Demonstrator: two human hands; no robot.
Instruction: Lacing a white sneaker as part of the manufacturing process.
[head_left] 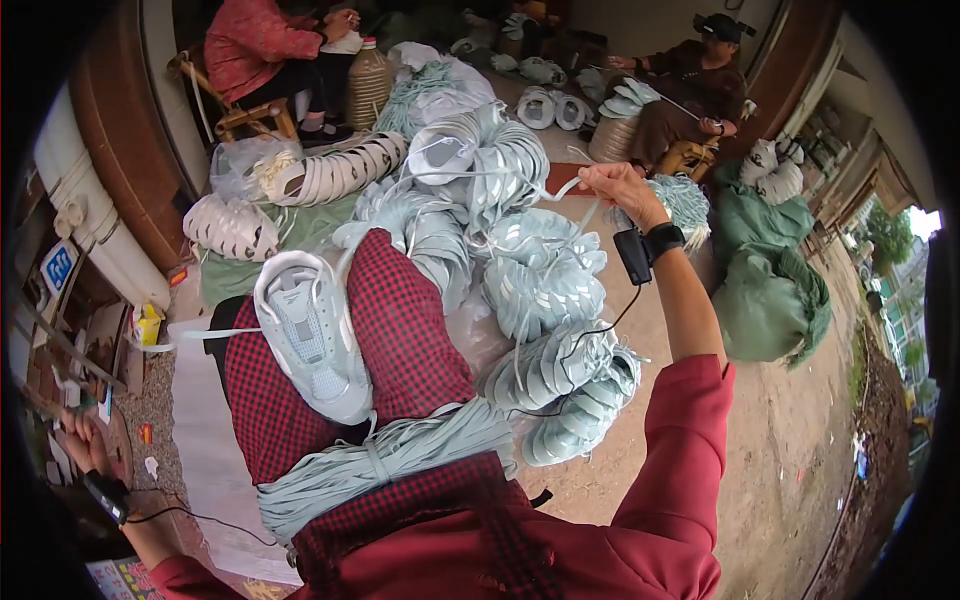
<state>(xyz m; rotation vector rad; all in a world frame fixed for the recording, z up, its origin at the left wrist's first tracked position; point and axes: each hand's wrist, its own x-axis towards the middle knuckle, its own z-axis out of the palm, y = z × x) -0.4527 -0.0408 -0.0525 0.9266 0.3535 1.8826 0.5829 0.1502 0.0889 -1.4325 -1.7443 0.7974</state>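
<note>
A pale-blue-and-white shoe (312, 338) lies on a red-and-black checked apron (400, 330), near a pale-blue bundle of laces (390, 462); the sleeve (680, 450) at right is red, far-right sacks (770, 290) are green.

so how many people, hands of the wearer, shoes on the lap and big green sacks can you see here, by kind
other people seated at the back: 2, one at the left and one at the right
wearer's hands: 2, left hand and right hand holding a pale lace
pale shoe on the lap: 1
green sacks: 2
total: 7
</note>
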